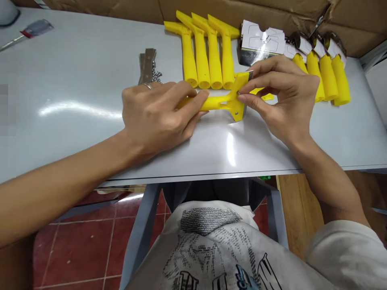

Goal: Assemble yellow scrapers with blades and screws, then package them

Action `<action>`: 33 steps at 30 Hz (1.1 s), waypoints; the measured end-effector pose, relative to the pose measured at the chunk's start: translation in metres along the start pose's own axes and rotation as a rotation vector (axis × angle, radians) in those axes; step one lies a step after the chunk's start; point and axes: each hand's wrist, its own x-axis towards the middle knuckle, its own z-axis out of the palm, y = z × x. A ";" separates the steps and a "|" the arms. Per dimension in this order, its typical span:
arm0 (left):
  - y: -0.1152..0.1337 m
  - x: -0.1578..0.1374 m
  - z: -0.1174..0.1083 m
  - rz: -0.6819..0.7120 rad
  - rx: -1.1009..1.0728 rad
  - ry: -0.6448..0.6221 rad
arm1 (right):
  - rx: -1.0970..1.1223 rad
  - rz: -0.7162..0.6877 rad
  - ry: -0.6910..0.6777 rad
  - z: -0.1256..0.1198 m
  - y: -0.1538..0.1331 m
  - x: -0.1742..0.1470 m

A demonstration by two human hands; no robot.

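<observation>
My left hand [163, 110] is wrapped round the handle of a yellow plastic scraper [216, 103] lying across the table, its head to the right. A thin metal blade [250, 75] shows along the far side of the head. One small screw [236, 113] sits in the near end of the head. At the middle of the head my right hand [282, 92] pinches a tiny metal piece that looks like a screw, mostly hidden by thumb and fingertip. Behind my right fingers another yellow piece [267, 97] lies partly covered.
Several yellow scraper handles [208, 56] lie in a row behind. Beside them are a white box [262, 40] and several scrapers with blades [328, 76]. Metal strips [148, 66] and a pile of screws [156, 74] lie beyond my left hand. A screwdriver [36, 29] rests far left.
</observation>
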 end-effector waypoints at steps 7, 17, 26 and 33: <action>-0.011 -0.007 0.014 0.032 0.018 0.009 | 0.106 0.096 0.012 0.005 0.000 -0.001; -0.004 -0.008 0.006 0.136 0.031 0.055 | 0.154 0.123 -0.018 0.010 0.017 -0.001; -0.011 0.005 0.004 -0.059 -0.127 -0.130 | 0.265 0.107 -0.103 -0.002 0.011 0.007; 0.019 0.025 -0.013 0.085 -0.187 -0.039 | 0.062 -0.028 -0.051 0.017 0.003 -0.005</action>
